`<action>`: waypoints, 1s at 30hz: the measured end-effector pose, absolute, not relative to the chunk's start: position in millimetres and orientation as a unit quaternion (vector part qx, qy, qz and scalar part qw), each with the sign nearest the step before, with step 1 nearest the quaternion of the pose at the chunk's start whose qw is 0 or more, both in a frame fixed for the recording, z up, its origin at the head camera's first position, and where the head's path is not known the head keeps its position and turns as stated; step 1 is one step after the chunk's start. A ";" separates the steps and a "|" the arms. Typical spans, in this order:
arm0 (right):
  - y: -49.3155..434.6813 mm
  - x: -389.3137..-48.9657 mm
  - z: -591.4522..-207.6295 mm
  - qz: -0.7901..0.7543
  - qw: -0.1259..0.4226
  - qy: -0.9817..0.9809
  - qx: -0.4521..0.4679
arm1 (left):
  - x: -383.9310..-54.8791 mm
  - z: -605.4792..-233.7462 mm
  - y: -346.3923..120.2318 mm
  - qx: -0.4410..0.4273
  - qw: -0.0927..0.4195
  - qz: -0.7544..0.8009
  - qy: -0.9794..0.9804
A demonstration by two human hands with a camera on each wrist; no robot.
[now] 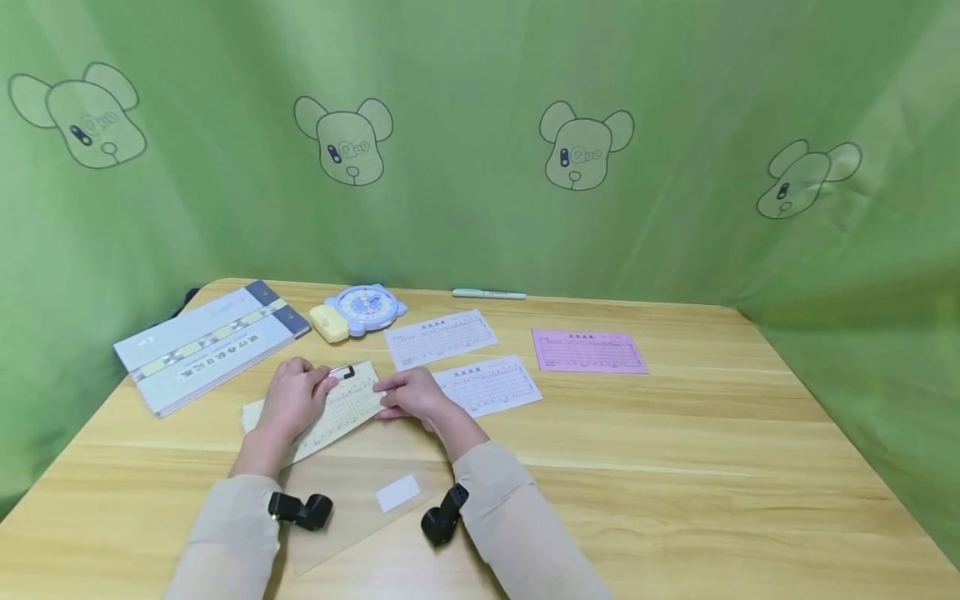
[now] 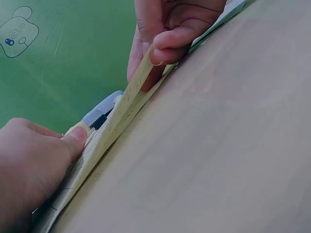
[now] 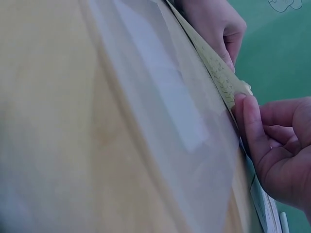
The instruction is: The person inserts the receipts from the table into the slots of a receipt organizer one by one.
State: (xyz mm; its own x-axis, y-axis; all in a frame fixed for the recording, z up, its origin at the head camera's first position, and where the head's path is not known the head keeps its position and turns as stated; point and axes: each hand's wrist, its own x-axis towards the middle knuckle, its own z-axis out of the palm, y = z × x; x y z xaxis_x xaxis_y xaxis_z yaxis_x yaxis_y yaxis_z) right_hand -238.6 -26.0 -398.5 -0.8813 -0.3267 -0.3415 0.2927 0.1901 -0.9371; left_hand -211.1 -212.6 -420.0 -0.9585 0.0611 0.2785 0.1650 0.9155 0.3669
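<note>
R grip (image 3: 281, 150) pinches yel. paper (image 3: 219, 76) edge; clear folder (image 3: 197, 170) nr.

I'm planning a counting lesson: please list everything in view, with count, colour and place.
Table: one, tan, foreground.
Curtain: one, green, behind the table.
Animal outlines: four, grey, on curtain.
Book: one, pale blue, table's left.
Dark object: one, blackish, behind book.
Clock: one, blue and yellow, beside book.
Pen: one, pale green, table's far edge.
White forms: two, white, mid-table.
Pink form: one, pink, right of white forms.
Clipped forms: sheet count unclear, pale yellow, left of centre.
Clip: one, black, on clipped forms.
Clear sheet: one, colourless, between forearms.
Label: one, white, on clear sheet.
Sleeves: two, beige, forearms.
Wrist cameras: two, black, wrists.
Left hand: one, bare, fingers at clip.
Right hand: one, bare, fingers pinching clipped forms.
</note>
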 end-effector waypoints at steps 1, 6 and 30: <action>-26.5 -238.9 -398.5 -0.636 0.242 0.733 -0.010 | -211.2 -419.9 -212.8 -0.058 0.132 -0.197 -0.970; -28.4 -239.7 -398.7 -0.634 0.238 0.736 -0.005 | -211.6 -420.0 -213.5 -0.059 0.131 -0.196 -0.970; -34.4 -245.0 -401.3 -0.645 0.224 0.731 -0.018 | -211.6 -419.6 -212.6 -0.059 0.137 -0.193 -0.970</action>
